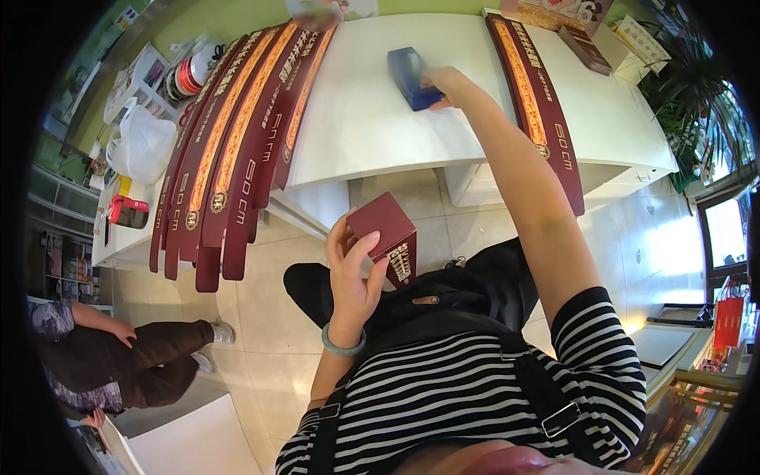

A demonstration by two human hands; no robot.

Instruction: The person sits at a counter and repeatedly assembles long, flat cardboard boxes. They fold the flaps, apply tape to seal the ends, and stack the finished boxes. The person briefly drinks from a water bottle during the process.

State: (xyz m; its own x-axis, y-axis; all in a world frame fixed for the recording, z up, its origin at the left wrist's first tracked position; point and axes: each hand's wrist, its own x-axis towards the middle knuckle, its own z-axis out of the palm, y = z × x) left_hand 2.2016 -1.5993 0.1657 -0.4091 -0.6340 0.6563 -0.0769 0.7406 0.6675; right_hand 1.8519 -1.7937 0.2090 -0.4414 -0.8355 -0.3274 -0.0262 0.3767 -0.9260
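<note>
My left hand (354,277) is closed round the upper end of a long dark red cardboard box (383,225), in front of my lap. Its plain end faces up, and gold lettering shows on one side; the lower part runs down out of sight beside my leg. My right hand (448,85) reaches far out over the white table (356,134). Its bent fingers are at the right side of a blue tape dispenser (407,76), which is slightly blurred. No strip of tape can be made out between the fingers.
Several long dark red boxes (229,166) overhang the table's left front edge; another (529,95) lies at the right. A white plastic bag (144,142) and a red container (127,212) are far left. A person (134,360) stands lower left. A plant (697,103) is at right.
</note>
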